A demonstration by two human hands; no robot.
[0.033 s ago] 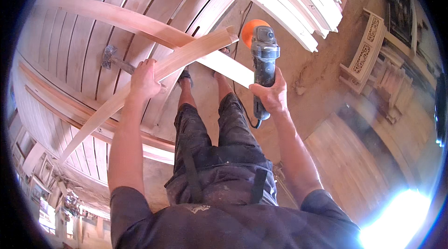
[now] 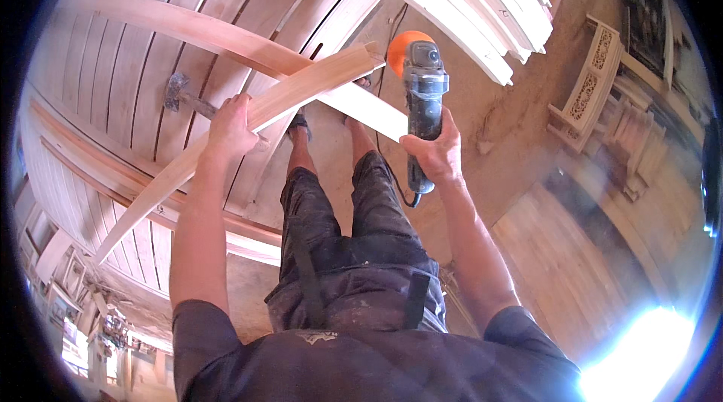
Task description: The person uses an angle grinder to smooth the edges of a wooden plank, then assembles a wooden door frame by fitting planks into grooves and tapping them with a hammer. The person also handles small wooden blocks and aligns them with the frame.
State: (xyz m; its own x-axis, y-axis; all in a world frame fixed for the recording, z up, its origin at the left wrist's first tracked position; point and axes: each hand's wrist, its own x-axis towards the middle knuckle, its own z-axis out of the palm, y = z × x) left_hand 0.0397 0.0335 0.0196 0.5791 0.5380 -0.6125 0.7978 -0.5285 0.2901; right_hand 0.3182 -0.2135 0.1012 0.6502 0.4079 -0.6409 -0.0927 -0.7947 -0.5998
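My left hand (image 2: 232,129) is closed on the edge of a long pale wooden strip (image 2: 309,87), which runs slantwise from lower left to upper right. In my right hand (image 2: 440,152) is a dark angle grinder (image 2: 425,104), gripped by its body. The orange disc (image 2: 405,51) at its head points away from me, and I cannot tell whether it spins. A hammer (image 2: 178,93) lies on the slatted wooden panel (image 2: 143,55), its handle passing behind my left hand. Under the held strip, a second wooden strip (image 2: 188,25) crosses the panel and reaches toward the grinder.
Several pale boards (image 2: 467,3) are stacked at the far side. A carved wooden piece (image 2: 591,89) and offcuts (image 2: 633,134) lie to the right. A cable (image 2: 388,157) hangs by my legs. Bright light glares at lower right.
My right hand and the angle grinder have shifted very slightly left. My left forearm has also drifted a little left, while the grips stay the same.
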